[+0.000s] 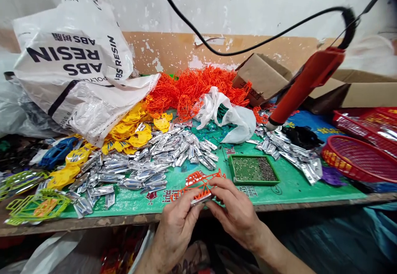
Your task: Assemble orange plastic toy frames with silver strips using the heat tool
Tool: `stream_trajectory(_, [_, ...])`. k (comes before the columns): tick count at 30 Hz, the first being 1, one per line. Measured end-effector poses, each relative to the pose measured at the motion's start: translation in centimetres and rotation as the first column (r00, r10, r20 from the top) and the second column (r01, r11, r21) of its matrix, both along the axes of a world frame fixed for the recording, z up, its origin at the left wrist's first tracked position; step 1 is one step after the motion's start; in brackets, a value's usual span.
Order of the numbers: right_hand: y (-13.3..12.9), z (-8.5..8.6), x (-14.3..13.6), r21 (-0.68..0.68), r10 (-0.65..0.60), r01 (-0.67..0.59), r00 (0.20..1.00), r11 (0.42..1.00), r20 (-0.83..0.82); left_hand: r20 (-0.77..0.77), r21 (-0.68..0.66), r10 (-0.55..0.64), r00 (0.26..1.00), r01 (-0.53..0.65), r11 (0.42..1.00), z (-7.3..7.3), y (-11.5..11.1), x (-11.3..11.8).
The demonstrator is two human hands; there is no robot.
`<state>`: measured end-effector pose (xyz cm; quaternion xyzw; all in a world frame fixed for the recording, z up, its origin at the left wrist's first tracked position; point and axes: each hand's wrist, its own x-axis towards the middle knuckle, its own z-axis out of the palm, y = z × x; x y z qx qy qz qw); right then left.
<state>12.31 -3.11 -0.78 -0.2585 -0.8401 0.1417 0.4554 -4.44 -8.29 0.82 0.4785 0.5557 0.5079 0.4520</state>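
Observation:
At the front edge of the table, an orange plastic frame point(196, 178) is gripped between my two hands, with a silver shiny piece point(201, 200) against its near side. My left hand point(180, 216) pinches the left end of these parts, and my right hand point(237, 208) has its fingers closed on the right end. Fingers hide part of where the two pieces meet. Just behind my right hand lies a green tray point(232, 175) of small metal screws. A heap of silver shiny pieces point(176, 146) spreads behind and to the left of my hands.
A red electric screwdriver point(307, 86) hangs by its cable at right. Orange frames point(198, 88) pile up at the back, yellow parts point(133, 131) at left beside a white resin bag point(77, 55). Red baskets point(362, 158) and cardboard boxes point(372, 94) stand right.

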Motion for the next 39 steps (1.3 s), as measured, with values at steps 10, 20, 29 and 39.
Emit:
stream_trajectory(10, [-0.4,0.0,0.6,0.048,0.014,-0.01,0.996,0.999,-0.092,-0.235,0.298,-0.008,0.972,0.08,0.951,-1.2,-0.2,-0.1])
stream_trajectory(20, [-0.6,-0.3,1.0,0.046,0.044,-0.04,0.994,0.998,-0.098,-0.622,0.54,0.127,0.773,0.307,0.783,-1.9,0.0,-0.8])
stream_trajectory(29, [-0.8,-0.1,1.1,0.023,0.061,-0.06,0.996,0.998,-0.064,-0.704,0.554,0.156,0.693,0.398,0.732,-1.9,0.0,-1.4])
stream_trajectory(39, [-1.0,-0.1,1.3,0.027,0.027,-0.025,0.997,0.999,-0.077,-0.761,0.542,0.171,0.626,0.468,0.698,-1.8,0.0,-1.5])
